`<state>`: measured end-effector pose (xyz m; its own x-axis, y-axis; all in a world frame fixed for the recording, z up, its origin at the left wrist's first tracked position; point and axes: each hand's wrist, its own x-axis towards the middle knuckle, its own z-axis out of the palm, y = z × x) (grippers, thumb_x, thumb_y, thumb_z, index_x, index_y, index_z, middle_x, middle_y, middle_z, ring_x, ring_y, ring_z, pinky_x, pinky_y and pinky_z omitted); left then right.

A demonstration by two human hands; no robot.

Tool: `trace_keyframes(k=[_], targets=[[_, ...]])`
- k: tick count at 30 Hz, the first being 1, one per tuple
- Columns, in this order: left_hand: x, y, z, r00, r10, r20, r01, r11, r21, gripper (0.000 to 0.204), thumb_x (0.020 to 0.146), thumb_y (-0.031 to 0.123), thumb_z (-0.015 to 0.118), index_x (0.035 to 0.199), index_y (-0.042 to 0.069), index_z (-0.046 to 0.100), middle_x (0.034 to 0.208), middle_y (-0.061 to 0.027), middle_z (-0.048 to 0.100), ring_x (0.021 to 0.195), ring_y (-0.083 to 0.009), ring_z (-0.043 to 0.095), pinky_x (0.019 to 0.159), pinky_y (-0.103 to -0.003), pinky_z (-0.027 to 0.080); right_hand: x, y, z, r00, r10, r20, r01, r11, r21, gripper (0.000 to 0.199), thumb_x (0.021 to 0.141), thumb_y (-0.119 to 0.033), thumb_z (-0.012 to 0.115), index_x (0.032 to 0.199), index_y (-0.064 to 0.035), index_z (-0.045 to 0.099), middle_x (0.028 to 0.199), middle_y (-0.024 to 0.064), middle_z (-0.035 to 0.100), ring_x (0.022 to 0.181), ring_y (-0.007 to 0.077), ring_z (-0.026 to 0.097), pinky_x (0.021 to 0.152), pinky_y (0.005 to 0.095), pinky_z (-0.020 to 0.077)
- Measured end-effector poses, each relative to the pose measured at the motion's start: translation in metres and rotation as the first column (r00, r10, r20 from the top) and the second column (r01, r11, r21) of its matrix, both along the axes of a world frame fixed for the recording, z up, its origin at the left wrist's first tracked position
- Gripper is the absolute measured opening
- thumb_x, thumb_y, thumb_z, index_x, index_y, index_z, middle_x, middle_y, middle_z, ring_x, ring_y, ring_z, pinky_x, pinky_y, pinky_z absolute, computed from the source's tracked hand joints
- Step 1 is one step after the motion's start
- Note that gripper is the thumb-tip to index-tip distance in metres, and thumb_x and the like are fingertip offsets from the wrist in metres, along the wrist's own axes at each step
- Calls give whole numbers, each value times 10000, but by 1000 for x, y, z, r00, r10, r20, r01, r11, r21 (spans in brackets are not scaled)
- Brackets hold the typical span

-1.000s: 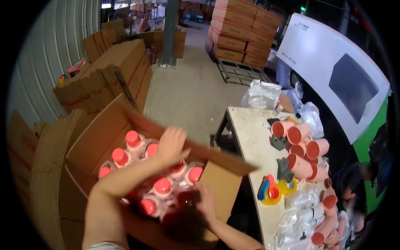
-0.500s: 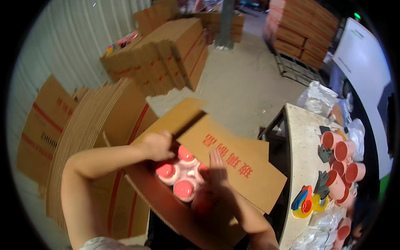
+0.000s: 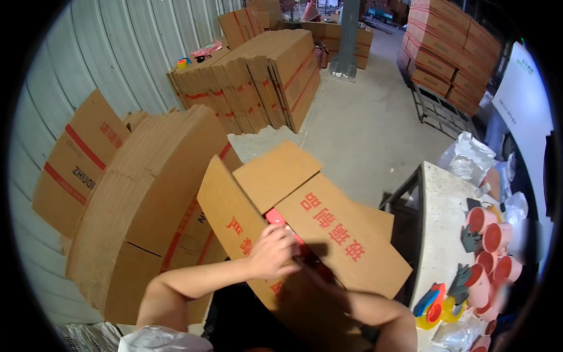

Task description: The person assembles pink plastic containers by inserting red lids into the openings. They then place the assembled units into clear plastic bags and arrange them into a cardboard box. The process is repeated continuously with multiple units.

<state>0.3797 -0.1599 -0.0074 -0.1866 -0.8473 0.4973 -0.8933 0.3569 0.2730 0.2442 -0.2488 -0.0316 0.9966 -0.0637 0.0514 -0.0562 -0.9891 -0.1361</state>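
An open cardboard carton (image 3: pixel 328 226) with red printing stands in front of me, its flaps partly folded inward. Through the narrow gap between the flaps a pinkish-red lid (image 3: pixel 274 217) shows; the other contents are mostly covered. My left hand (image 3: pixel 274 251) is closed over the inner edge of the left flap (image 3: pixel 231 205), its fingers curled toward the gap. Just beside it, low in the gap, is my right hand (image 3: pixel 314 274). Shadow and the left hand hide its fingers, so its grip does not show.
Flattened cartons (image 3: pixel 158 170) lean in a thick stack on the left, with another stack (image 3: pixel 252 76) behind. To the right, a white table (image 3: pixel 437 205) bears pink cups (image 3: pixel 497 237), dark gloves (image 3: pixel 460 281) and a tape dispenser (image 3: pixel 433 305). Closed cartons (image 3: pixel 446 53) rise on a metal rack (image 3: pixel 443 114).
The left flap has swung up and inward over the red-lidded contents. My left hand has moved right and down along with it; my right hand has come down off the right flap into the gap.
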Motion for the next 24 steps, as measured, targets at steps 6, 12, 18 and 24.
trace_keyframes(k=[6, 12, 18, 24], targets=[[-178, 6, -33, 924, -352, -148, 322, 927, -194, 277, 840, 387, 736, 919, 143, 633, 892, -20, 626, 839, -202, 593, 777, -359, 468, -95, 42, -27, 988, 132, -75, -105, 949, 298, 435, 906, -387, 565, 1128, -14, 547, 1131, 153, 495, 1099, 291, 462, 915, 487, 390], [-160, 102, 16, 951, -291, 106, 310, 884, -350, 266, 828, 410, 689, 743, 171, 607, 762, 16, 600, 688, -142, 563, 608, -281, 340, -107, 45, -28, 953, 249, -172, -172, 914, 368, 258, 890, -277, 585, 861, -48, 701, 800, 121, 650, 814, 290, 630, 721, 457, 504], [-160, 108, -4, 959, -212, 190, 261, 920, -291, 307, 612, 444, 688, 624, 171, 549, 613, 26, 523, 606, -160, 524, 577, -363, 326, -212, 46, 38, 892, 19, 451, -285, 798, 531, 295, 828, -271, 709, 667, -69, 567, 705, 81, 550, 743, 319, 592, 782, 427, 516], [-174, 32, -29, 961, -272, -37, 234, 882, -409, 210, 672, 289, 601, 630, 98, 524, 744, -92, 544, 640, -286, 521, 668, -452, 373, -280, 64, 61, 871, -142, 471, -128, 859, 495, 294, 777, -192, 754, 664, -71, 511, 747, 82, 482, 749, 288, 542, 758, 421, 490]])
